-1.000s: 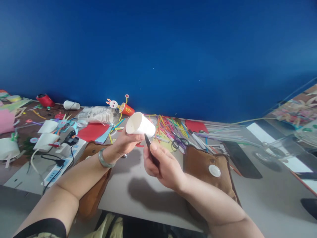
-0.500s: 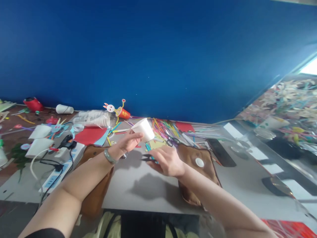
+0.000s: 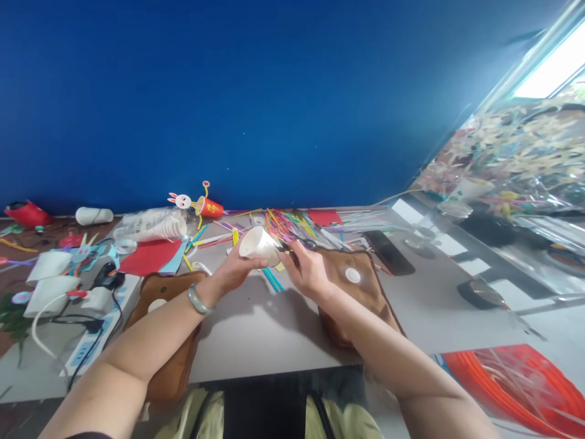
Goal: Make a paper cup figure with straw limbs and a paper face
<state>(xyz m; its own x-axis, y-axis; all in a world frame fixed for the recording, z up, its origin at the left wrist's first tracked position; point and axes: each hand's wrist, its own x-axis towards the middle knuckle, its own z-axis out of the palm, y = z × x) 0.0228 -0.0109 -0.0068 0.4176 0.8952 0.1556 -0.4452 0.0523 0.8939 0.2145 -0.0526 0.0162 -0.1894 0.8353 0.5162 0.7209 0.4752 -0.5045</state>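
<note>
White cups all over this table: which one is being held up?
The cup in the left hand, its open end tilted; the others, including the stack, are down on the table.

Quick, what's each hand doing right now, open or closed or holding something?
Left hand: closed around a white cup.
Right hand: closed on a dark tool beside the cup; its exact kind can't be told.

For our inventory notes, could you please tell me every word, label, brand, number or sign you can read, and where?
None can be read for certain.
Red cup: yellow marks, too blurred.
Plastic sleeve of cups: dark print, too small.
</note>
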